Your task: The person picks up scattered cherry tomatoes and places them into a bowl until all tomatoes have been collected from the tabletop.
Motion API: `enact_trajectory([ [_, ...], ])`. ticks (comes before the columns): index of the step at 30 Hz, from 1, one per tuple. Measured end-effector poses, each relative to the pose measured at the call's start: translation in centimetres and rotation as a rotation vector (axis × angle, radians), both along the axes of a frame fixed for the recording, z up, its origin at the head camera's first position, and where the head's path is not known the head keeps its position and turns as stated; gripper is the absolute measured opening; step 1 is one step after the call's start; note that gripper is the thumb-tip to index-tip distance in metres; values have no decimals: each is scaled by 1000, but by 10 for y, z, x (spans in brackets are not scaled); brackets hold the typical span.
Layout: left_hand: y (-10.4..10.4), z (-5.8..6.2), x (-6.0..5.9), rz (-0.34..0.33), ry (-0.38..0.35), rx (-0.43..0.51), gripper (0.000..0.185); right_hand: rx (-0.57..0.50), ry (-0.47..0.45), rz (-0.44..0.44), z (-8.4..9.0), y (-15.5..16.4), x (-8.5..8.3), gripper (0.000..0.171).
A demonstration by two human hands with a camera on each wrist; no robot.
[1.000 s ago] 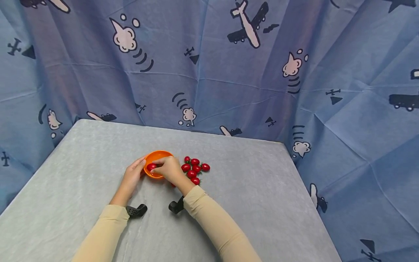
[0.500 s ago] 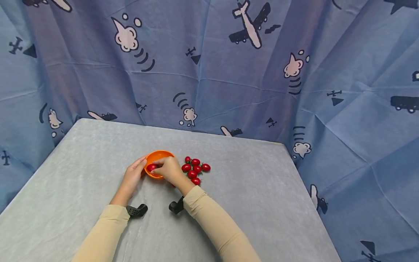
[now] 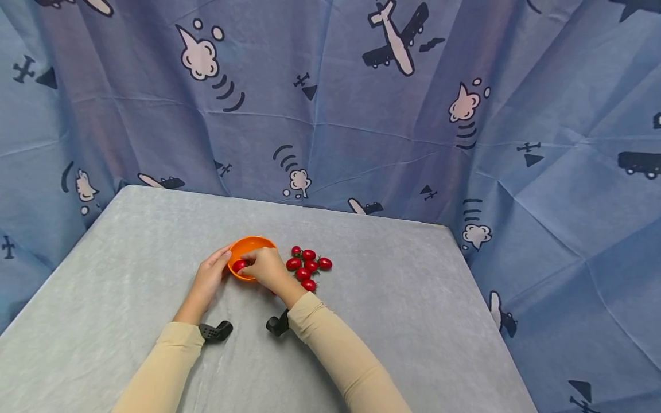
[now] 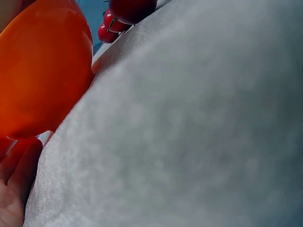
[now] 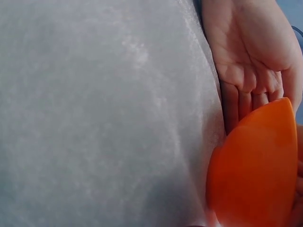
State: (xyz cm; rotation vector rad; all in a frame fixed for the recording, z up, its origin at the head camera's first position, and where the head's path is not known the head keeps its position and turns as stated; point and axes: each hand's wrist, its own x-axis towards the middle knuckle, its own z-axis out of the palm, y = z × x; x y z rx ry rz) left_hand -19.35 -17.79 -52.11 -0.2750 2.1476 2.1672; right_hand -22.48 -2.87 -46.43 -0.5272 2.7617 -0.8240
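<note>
From the head view, the left hand rests with straight fingers against the orange bowl on the table. The right hand reaches over the rim, fingers curled at a tomato; whether it grips, I cannot tell. From the right wrist, the left palm lies just beside the bowl.

The bench lies open to the right and toward the near edge — broad grey cloth. Just right of the orange bowl a cluster of cherry tomatoes blocks that side; the left hand lies against the bowl's left wall. Behind, the blue curtain closes off the far edge.
</note>
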Motion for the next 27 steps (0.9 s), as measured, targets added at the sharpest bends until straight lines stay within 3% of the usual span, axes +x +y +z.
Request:
enact_trajectory([
  [13,0,1,0,-1,1,-1,55,-25,15,4,2,4,1,36],
  [27,2,0,-1,19,-6,-8,55,-143,-21,-85,17,27,9,34],
])
